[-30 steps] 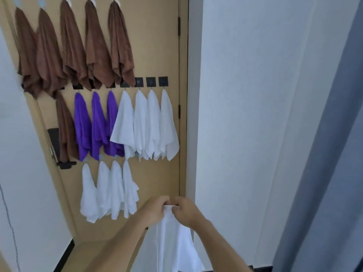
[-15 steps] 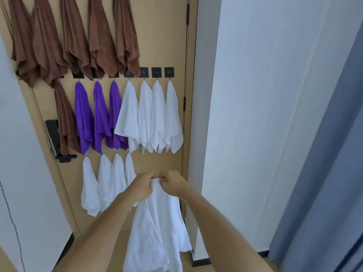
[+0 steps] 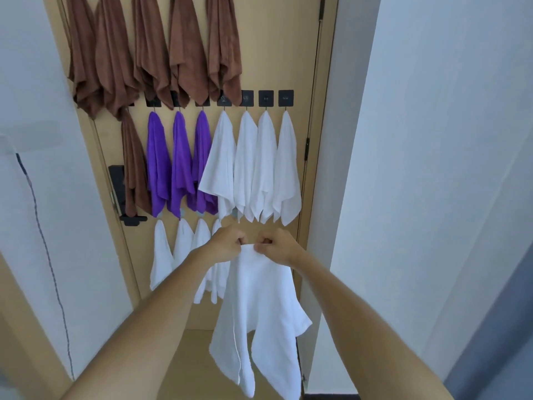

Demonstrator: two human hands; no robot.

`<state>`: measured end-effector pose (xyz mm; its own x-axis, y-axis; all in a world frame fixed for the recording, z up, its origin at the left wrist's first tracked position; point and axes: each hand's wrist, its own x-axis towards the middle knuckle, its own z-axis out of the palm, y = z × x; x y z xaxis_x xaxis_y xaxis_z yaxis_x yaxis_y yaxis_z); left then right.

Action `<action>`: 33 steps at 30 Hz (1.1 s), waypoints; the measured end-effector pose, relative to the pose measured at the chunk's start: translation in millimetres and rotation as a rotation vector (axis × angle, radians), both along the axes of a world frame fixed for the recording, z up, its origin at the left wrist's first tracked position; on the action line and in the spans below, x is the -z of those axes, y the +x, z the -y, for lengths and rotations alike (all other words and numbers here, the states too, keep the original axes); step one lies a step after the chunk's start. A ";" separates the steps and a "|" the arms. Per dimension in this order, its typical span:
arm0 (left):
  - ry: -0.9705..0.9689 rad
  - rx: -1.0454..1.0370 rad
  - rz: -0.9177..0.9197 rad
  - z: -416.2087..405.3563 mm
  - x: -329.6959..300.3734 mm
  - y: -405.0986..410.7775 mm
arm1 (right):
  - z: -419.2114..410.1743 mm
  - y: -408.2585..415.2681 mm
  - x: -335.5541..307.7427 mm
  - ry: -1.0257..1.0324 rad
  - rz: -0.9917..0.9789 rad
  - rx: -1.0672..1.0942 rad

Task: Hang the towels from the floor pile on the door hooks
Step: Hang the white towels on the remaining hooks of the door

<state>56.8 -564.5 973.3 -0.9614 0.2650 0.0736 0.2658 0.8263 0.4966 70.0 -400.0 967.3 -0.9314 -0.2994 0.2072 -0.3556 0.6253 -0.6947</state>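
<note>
Running down the far left of the frame against the white wall [image 3: 34,82]: a thin dark cable [image 3: 47,255]. Standing just right of it, filling the centre-left: the tan door [image 3: 288,53].

Hanging across the top of the door, cut off by the upper edge: five brown towels [image 3: 150,47], bunched side by side. Dangling below their left end, beside the black handle [image 3: 127,203]: one more brown towel [image 3: 134,168].

Lining the middle of the frame: a row of black hooks [image 3: 266,98]. Hanging from them, left to right: three purple towels [image 3: 180,163], then four white towels [image 3: 259,168], overlapping at the edges.

Hanging along the lower row, at lower centre-left: four small whites [image 3: 161,255], the right ones partly covered by the left forearm.

Reaching up at centre, just below the middle row: the left hand [image 3: 227,245], fingers curled, pinching the top edge of the held towel [image 3: 259,319]. Gripping the same edge just to the right: the right hand [image 3: 274,246], fingers likewise curled tight on the cloth. Stretching a short span of hem between the two fists. Draping down toward the bottom of the frame, in front of the door and not touching any hook: the rest of the held towel.

Filling the right of the frame: another white wall [image 3: 432,140], with a grey curtain [image 3: 496,342] at lower right.
</note>
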 end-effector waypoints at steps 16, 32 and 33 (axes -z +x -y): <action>0.283 -0.104 0.130 0.8 4.6 -34.1 | 7.3 -43.8 4.0 -0.111 0.178 -0.049; 0.098 -0.049 0.383 81.4 60.0 -142.0 | 102.5 -142.1 65.5 -0.058 0.362 0.062; 0.102 -0.029 0.382 85.2 62.4 -148.3 | 107.6 -146.8 67.7 -0.061 0.353 0.080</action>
